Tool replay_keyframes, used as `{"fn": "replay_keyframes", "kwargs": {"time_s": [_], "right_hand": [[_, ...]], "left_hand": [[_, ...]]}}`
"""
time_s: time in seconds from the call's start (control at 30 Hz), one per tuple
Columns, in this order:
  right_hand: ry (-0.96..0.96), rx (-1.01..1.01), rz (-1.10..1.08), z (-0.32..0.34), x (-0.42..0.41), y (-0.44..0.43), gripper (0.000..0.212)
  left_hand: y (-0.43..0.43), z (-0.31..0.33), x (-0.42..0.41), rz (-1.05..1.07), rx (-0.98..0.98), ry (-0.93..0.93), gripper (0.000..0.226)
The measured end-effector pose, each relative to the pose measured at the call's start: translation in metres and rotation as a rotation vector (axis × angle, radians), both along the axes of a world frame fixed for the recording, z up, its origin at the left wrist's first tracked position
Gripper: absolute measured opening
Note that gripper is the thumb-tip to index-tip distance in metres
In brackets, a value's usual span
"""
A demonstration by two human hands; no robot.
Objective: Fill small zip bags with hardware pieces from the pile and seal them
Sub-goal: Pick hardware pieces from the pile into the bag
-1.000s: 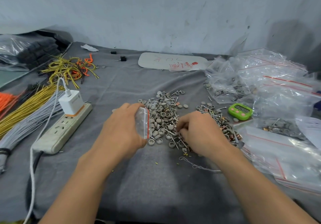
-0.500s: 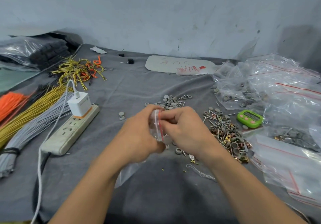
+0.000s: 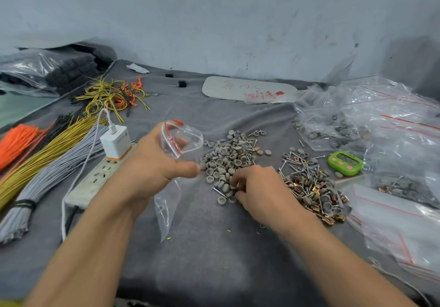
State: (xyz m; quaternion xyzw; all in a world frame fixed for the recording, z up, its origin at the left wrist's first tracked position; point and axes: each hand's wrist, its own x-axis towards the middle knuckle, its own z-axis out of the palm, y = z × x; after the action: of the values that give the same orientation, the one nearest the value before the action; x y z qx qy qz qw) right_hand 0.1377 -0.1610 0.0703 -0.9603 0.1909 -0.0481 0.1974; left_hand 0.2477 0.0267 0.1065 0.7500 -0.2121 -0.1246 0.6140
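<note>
The counter point(image 3: 214, 271) in front of you is draped in soft grey cloth, which keeps small parts from rolling or bouncing away. To your right lies a crinkled heap of clear bags point(image 3: 392, 121) with red zip lines, some already holding parts. To your left, long wire bundles point(image 3: 47, 159) in grey, yellow and orange lie straight, set apart from the work. In the middle, within easy reach of both hands, sits the pile of grey caps point(image 3: 223, 161): small, round, matte cups mixed with a few thin nails. Just beside it is a second pile point(image 3: 309, 187) of shiny nails and coppery folded clips. Your left hand point(image 3: 152, 171) has its grip wrapped round the small zip bag point(image 3: 181, 140), fingers behind the mouth and thumb out in front. That spreads the red-lined opening wide and tilts it toward the caps, while the thin, limp film hangs down to the cloth. Your right hand point(image 3: 262, 190) is down on the near edge of the caps with its fingers curled into them. Its grip looks set to pinch a few, but the fingertips are buried, so I cannot tell whether it has closed on any.
</note>
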Motion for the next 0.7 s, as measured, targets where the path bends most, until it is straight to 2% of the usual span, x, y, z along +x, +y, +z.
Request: {"fn": "replay_keyframes", "kwargs": {"time_s": [0.1, 0.2, 0.27, 0.43, 0.6, 0.67, 0.7], "right_hand": [[-0.012, -0.071, -0.008, -0.004, -0.002, 0.001, 0.031], [0.016, -0.192, -0.017, -0.004, -0.004, -0.003, 0.028], [0.019, -0.214, -0.022, -0.003, -0.005, -0.008, 0.025], [-0.086, -0.050, -0.044, 0.000, -0.002, -0.004, 0.011], [-0.004, -0.125, -0.024, 0.001, 0.003, 0.002, 0.027], [-0.080, -0.093, -0.075, 0.007, 0.003, -0.002, 0.029], [-0.155, -0.012, -0.095, 0.009, 0.003, -0.004, 0.024]], "left_hand": [[0.006, -0.005, 0.005, 0.111, 0.119, -0.158, 0.097], [0.004, -0.011, 0.007, 0.286, 0.544, -0.519, 0.102], [-0.001, -0.018, 0.004, 0.282, 0.681, -0.641, 0.100], [-0.022, -0.033, -0.002, 0.081, 0.756, -0.644, 0.095], [-0.030, -0.036, -0.001, 0.039, 0.855, -0.644, 0.089], [-0.030, -0.035, -0.002, 0.034, 0.844, -0.648, 0.078], [-0.030, -0.035, -0.003, 0.029, 0.820, -0.653, 0.070]]}}
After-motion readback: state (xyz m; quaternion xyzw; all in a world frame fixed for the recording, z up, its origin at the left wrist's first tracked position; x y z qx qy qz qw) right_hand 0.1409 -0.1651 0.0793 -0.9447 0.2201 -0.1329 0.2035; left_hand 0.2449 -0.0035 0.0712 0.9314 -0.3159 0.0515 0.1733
